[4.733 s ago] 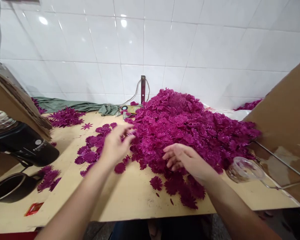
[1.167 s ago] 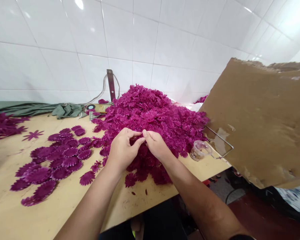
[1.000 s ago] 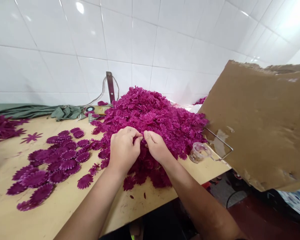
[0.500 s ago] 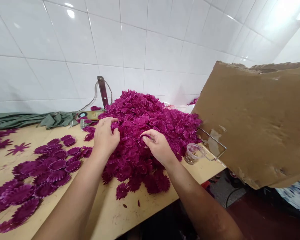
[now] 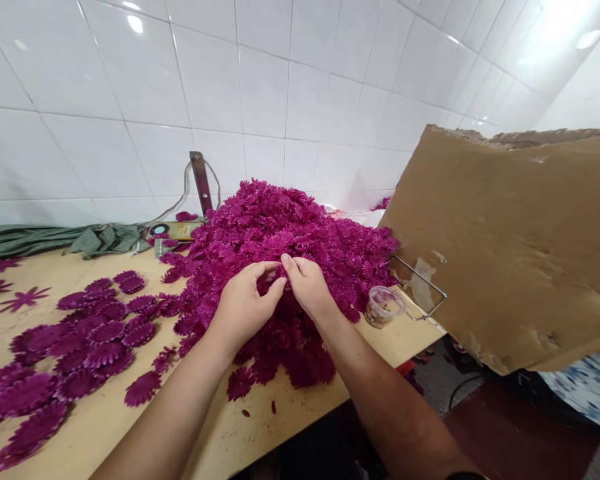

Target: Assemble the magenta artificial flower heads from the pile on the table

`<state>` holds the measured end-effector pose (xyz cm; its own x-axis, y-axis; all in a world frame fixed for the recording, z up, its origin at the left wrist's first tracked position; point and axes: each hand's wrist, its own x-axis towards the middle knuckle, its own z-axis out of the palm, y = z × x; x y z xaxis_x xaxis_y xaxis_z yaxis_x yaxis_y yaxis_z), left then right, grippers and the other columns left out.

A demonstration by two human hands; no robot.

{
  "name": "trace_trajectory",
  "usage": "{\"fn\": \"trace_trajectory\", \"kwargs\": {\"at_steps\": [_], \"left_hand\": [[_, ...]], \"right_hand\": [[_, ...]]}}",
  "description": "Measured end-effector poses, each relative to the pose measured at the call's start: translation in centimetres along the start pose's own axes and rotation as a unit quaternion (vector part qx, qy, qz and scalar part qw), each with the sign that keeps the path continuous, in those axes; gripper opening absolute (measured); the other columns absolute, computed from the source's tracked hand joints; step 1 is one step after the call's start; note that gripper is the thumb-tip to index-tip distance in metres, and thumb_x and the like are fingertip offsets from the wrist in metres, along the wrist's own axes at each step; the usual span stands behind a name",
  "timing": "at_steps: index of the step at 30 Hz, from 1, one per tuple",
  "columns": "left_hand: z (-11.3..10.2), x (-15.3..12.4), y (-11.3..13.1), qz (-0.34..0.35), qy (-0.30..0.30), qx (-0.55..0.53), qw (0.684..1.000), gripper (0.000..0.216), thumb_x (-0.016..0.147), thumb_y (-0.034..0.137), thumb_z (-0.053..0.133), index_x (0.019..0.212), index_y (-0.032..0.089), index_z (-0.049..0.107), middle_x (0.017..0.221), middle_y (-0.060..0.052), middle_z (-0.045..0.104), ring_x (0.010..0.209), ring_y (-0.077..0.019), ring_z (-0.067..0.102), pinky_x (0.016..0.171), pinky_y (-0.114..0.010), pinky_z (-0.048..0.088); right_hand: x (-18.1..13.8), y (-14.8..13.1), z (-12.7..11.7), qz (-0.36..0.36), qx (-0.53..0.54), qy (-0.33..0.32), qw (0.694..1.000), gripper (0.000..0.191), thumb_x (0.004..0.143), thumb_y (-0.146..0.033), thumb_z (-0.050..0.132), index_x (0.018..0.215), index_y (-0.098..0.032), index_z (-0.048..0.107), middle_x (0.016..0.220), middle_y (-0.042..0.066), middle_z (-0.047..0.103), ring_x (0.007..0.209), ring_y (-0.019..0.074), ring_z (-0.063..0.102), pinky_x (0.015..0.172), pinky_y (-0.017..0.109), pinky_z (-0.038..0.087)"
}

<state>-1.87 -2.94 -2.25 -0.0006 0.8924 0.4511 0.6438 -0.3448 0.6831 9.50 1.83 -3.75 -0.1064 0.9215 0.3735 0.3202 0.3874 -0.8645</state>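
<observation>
A big heap of magenta fabric flower petals covers the middle of the wooden table. My left hand and my right hand meet at the front of the heap, fingertips pinched together on a petal piece between them. The piece itself is mostly hidden by my fingers. To the left, separated flat petal pieces lie spread on the table.
A small clear plastic cup stands by a wire frame at the right. A large cardboard sheet leans over the table's right end. Green cloth lies along the tiled wall, beside a brown upright bar.
Half a second ago my hands were apart, the left reaching to the heap's left side. Both have come together again at the heap's front, pinching a petal piece.
</observation>
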Motion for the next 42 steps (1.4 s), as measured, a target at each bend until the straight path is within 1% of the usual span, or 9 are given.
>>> {"fn": "trace_trajectory", "kwargs": {"at_steps": [6,12,17,19,24,30,35,39,42], "left_hand": [[-0.1,0.5,1.0,0.022,-0.031,0.074,0.997,0.033,0.072,0.029,0.047,0.097,0.019,0.064,0.097,-0.006,0.067,0.089,-0.0215,0.06,0.082,-0.035,0.045],[0.2,1.7,0.7,0.021,0.021,0.156,0.987,0.029,0.077,0.027,0.039,0.079,0.023,0.068,0.085,-0.005,0.07,0.082,-0.0235,0.063,0.077,-0.035,0.044],[-2.0,4.3,-1.8,-0.087,0.153,0.138,0.975,0.027,0.075,0.027,0.041,0.084,0.02,0.066,0.081,-0.006,0.069,0.08,-0.0244,0.062,0.076,-0.035,0.045],[-2.9,5.0,-2.6,-0.078,0.179,0.13,0.972,0.029,0.072,0.023,0.042,0.089,0.019,0.065,0.085,-0.006,0.068,0.082,-0.0224,0.061,0.08,-0.034,0.045],[-2.9,4.7,-3.0,0.017,0.123,0.133,0.983,0.038,0.063,0.011,0.04,0.09,0.018,0.065,0.096,-0.007,0.064,0.093,-0.0219,0.058,0.09,-0.035,0.042],[-1.2,1.9,-1.5,0.002,0.088,0.047,0.995,0.028,0.074,0.028,0.045,0.091,0.018,0.065,0.095,-0.007,0.067,0.09,-0.0212,0.06,0.086,-0.034,0.045],[0.4,0.3,0.5,-0.007,0.001,-0.053,0.999,0.033,0.074,0.041,0.052,0.093,0.017,0.064,0.088,-0.005,0.068,0.076,-0.0183,0.061,0.074,-0.031,0.048],[0.8,0.4,0.5,-0.005,0.014,-0.028,0.999,0.026,0.074,0.026,0.05,0.093,0.017,0.064,0.089,-0.004,0.067,0.078,-0.0174,0.061,0.076,-0.031,0.048],[0.6,0.4,0.1,0.053,0.071,0.032,0.996,0.027,0.074,0.021,0.049,0.097,0.017,0.063,0.096,-0.006,0.065,0.089,-0.0185,0.059,0.084,-0.033,0.045]], "right_hand": [[-0.3,0.2,0.0,-0.026,0.049,-0.048,0.997,0.037,0.085,-0.041,0.033,0.058,-0.018,0.042,0.057,-0.002,0.044,0.056,0.0098,0.039,0.056,0.025,0.033],[-1.1,-0.4,-0.1,-0.024,0.044,-0.031,0.998,0.028,0.083,-0.034,0.04,0.059,-0.019,0.039,0.058,-0.003,0.042,0.058,0.01,0.039,0.057,0.024,0.034],[-2.2,-0.9,-1.2,-0.027,0.059,-0.057,0.996,0.014,0.078,-0.025,0.048,0.066,-0.017,0.049,0.062,-0.003,0.048,0.061,0.01,0.044,0.062,0.024,0.038],[-2.2,-0.8,-1.8,-0.011,0.083,-0.068,0.994,0.007,0.075,-0.02,0.05,0.071,-0.016,0.054,0.069,-0.001,0.055,0.067,0.0107,0.049,0.069,0.025,0.041],[-1.4,-0.1,-2.3,-0.001,0.124,-0.097,0.988,0.007,0.074,-0.019,0.05,0.074,-0.016,0.056,0.071,0.0,0.058,0.068,0.0103,0.051,0.068,0.024,0.042],[-0.7,0.4,-1.7,0.012,0.028,-0.019,0.999,0.034,0.081,-0.035,0.041,0.052,-0.02,0.03,0.049,-0.005,0.032,0.049,0.008,0.031,0.05,0.023,0.03],[-0.3,0.1,-1.2,0.01,0.066,-0.041,0.997,0.038,0.081,-0.045,0.039,0.054,-0.019,0.039,0.053,-0.004,0.037,0.053,0.0092,0.037,0.053,0.024,0.034],[-0.7,-0.5,-1.3,0.009,0.144,-0.084,0.986,0.032,0.083,-0.041,0.038,0.063,-0.018,0.046,0.06,-0.002,0.045,0.064,0.0109,0.046,0.066,0.025,0.04],[-1.2,-0.8,-1.6,0.031,0.174,-0.127,0.976,0.017,0.079,-0.031,0.047,0.072,-0.017,0.051,0.066,-0.003,0.047,0.064,0.0098,0.044,0.066,0.024,0.04]]}}
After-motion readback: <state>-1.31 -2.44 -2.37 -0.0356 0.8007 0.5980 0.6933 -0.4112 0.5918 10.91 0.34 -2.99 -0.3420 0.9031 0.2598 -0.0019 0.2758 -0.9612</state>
